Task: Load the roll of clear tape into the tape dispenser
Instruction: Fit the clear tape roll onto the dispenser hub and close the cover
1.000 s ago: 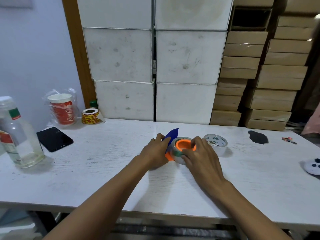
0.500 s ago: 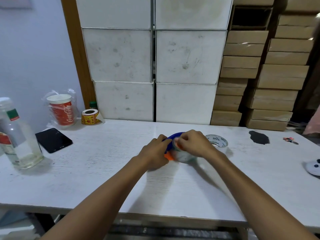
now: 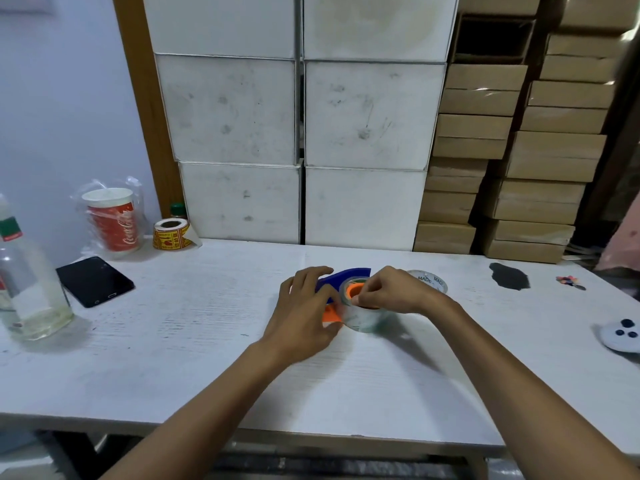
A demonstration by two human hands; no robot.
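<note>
Both hands meet mid-table, left [image 3: 304, 313] cupped, right [image 3: 391, 289] fingertips pinching.

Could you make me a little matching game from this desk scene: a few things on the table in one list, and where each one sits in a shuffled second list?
Things:
1. black phone
2. red paper cup
3. roll of clear tape
4. white controller

Places:
A. far right edge of the table
B. between the two hands, mid-table
C. flat, beside the glass bottle
D. back left, in a plastic bag

Pairs: 1-C, 2-D, 3-B, 4-A
</note>
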